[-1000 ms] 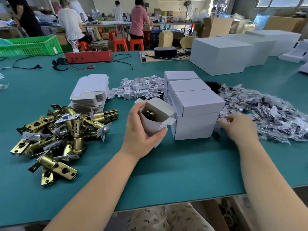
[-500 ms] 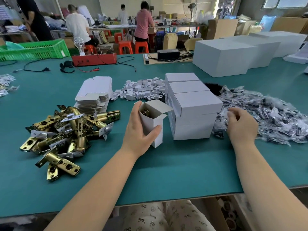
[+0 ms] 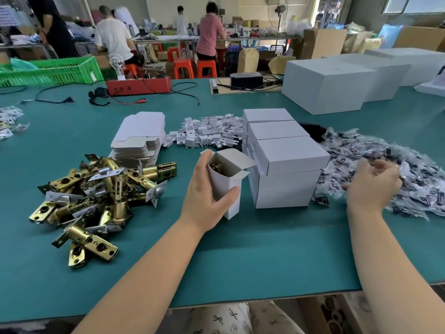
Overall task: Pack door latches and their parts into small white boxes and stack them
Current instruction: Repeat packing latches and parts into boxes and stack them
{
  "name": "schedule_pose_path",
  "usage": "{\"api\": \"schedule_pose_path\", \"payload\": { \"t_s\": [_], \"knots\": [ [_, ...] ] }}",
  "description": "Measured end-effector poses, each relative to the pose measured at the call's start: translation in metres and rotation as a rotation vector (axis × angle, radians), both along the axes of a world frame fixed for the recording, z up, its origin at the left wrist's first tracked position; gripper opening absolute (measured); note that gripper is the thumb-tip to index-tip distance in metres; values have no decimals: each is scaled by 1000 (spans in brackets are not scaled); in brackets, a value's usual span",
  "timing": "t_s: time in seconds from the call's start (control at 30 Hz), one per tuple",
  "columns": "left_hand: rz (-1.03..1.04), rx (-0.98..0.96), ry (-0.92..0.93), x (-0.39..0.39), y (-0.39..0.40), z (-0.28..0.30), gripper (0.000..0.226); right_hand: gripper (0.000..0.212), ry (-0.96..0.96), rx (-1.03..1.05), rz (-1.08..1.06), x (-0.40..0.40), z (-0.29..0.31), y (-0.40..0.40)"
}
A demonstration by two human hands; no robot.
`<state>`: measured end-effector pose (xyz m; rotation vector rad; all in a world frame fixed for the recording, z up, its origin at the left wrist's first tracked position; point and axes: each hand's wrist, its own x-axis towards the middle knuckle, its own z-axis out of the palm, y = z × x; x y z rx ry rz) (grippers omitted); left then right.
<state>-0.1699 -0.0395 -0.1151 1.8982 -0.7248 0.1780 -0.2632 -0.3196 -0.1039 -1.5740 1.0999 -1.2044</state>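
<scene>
My left hand (image 3: 204, 196) grips a small white box (image 3: 228, 182) standing upright on the green table, its top flaps open and a brass latch (image 3: 215, 167) visible inside. Just right of it stands a stack of closed white boxes (image 3: 286, 169). My right hand (image 3: 372, 183) is blurred, lying on the pile of small clear bags with dark parts (image 3: 385, 169), fingers curled; whether it holds a bag is unclear. A heap of brass door latches (image 3: 96, 196) lies to the left.
A stack of flat unfolded boxes (image 3: 139, 138) and a pile of small white card pieces (image 3: 209, 133) lie behind. Large white cartons (image 3: 327, 88) stand at the back right, a red device (image 3: 138, 86) with cables and a green crate (image 3: 48, 71) at the back left. People work at far tables.
My right hand moved right and further onto the bag pile, turning palm up. The left hand keeps the open box upright in nearly the same place.
</scene>
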Motion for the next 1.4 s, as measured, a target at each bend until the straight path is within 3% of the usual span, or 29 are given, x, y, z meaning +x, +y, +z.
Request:
{"api": "schedule_pose_path", "payload": {
  "t_s": [0.1, 0.27, 0.37, 0.47, 0.6, 0.77, 0.9, 0.97, 1.13, 1.3, 1.4],
  "knots": [
    [1, 12, -13, 1, 1, 0, 94, 51, 15, 16, 133, 1, -1, 2],
    [8, 37, -29, 1, 1, -1, 94, 31, -402, -14, 234, -8, 21, 23],
    [-15, 32, -8, 3, 2, -3, 93, 19, -470, -107, 320, -13, 44, 52],
    [-34, 7, 17, 2, 2, -2, 90, 21, -353, -161, 576, -10, 65, 83],
    [-38, 0, 29, 3, 4, -2, 85, 19, 86, -493, 809, 8, 85, 123],
    [-39, 4, 16, 3, 5, -2, 87, 9, 159, -558, 969, 32, 87, 159],
    [-52, -10, 29, 4, 6, -3, 88, 15, 219, -462, 976, 41, 80, 167],
    [-55, 1, 30, 5, 6, -2, 89, 10, 276, -515, 919, 43, 72, 170],
    [-68, -3, 32, 6, 7, -4, 98, 25, 306, -766, 744, 41, 54, 177],
    [-34, 1, 28, 5, 6, -4, 91, 49, 434, -869, 779, 31, 49, 181],
    [-14, -74, 21, 4, 5, -4, 98, 36, 396, -814, 789, 29, 46, 180]
  ]
}}
